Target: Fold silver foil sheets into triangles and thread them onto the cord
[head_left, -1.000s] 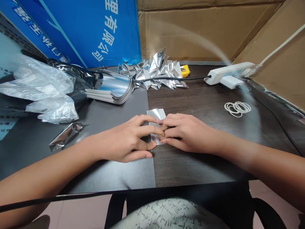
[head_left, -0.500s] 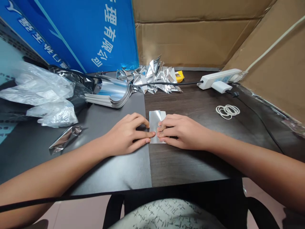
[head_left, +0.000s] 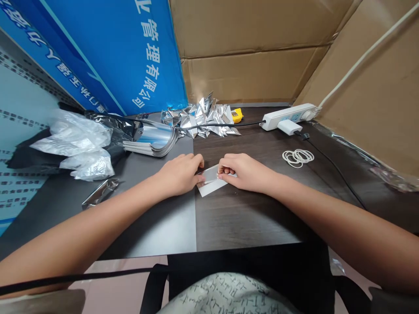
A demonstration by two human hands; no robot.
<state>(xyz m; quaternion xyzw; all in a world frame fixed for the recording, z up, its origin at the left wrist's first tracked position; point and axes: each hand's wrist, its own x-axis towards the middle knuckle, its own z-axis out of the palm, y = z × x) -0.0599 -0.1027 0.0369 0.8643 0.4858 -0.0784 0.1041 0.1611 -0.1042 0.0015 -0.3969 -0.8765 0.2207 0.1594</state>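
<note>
A small folded sheet of silvery foil (head_left: 211,187) with a pale underside lies tilted on the dark wooden tabletop, between my two hands. My left hand (head_left: 185,173) pinches its left end between thumb and curled fingers. My right hand (head_left: 240,172) has its fingertips closed on the sheet's upper right part, covering that edge. Behind the hands, a stack of curved silvery sheets (head_left: 152,141) rests on the grey mat, beside a heap of folded foil pieces (head_left: 204,117).
Clear plastic bags (head_left: 81,141) and a folded foil strip (head_left: 101,193) lie on the left. A yellow tape measure (head_left: 237,115), a white power strip (head_left: 288,115) with cables and several white rubber bands (head_left: 297,158) are on the right. Cardboard walls (head_left: 242,78) stand behind.
The foil sheet has turned from upright to slanted, and its pale side now shows. Both hands have shifted from pressing it flat to pinching it. The camera view has tilted and shifted slightly.
</note>
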